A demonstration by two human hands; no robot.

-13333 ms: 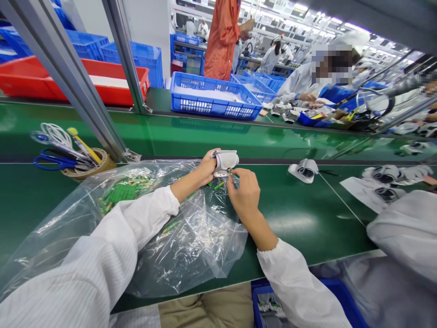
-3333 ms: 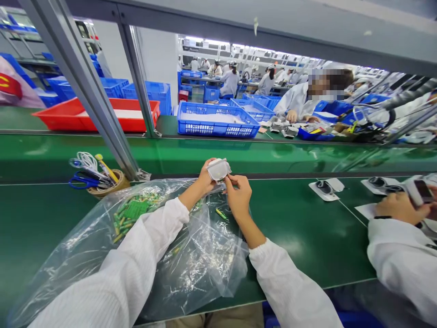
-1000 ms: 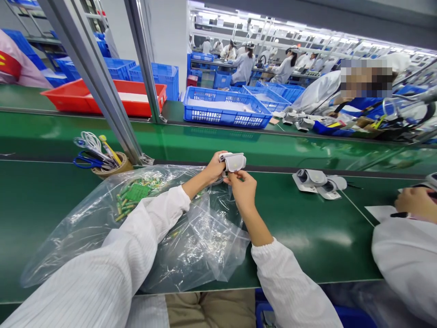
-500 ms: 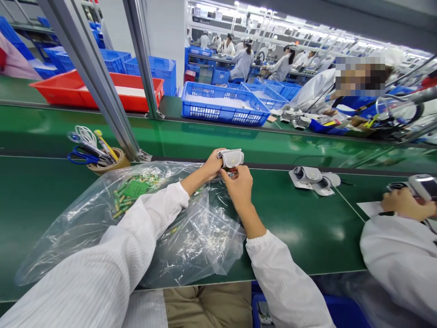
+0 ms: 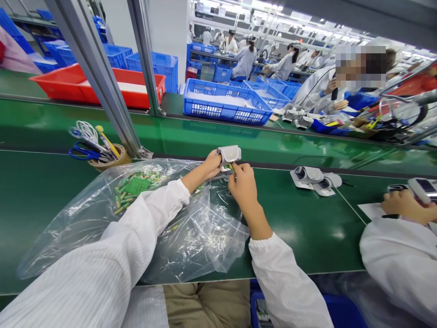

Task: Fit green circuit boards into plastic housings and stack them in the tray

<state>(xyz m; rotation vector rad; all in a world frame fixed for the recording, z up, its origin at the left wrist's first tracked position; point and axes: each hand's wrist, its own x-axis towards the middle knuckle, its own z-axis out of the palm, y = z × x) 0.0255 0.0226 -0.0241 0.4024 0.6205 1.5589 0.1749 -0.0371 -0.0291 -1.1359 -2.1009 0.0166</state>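
A white wrist blood pressure monitor with a rolled grey cuff [image 5: 229,155] is held up above the bench by my left hand [image 5: 212,165], whose fingers are closed on its left side. On its lower edge some green shows in what looks like an open battery slot. My right hand [image 5: 244,182] is closed in a pinch at that edge, on what looks like a small green-and-gold battery [image 5: 233,166], mostly covered by the fingers. Under my forearms lies a clear plastic bag [image 5: 201,237] with many green-and-gold batteries [image 5: 134,186] in it.
Two more monitors [image 5: 309,176] lie right of my hands. Further right, a co-worker's hand [image 5: 404,205] holds another. A holder [image 5: 119,157] with scissors and pens stands left, beside a metal post [image 5: 102,77]. Behind are a red tray [image 5: 68,91] and blue basket [image 5: 225,107].
My right hand has drawn slightly right and down from the monitor, so its lower edge with the green now shows. The monitor has tilted a little in my left hand.
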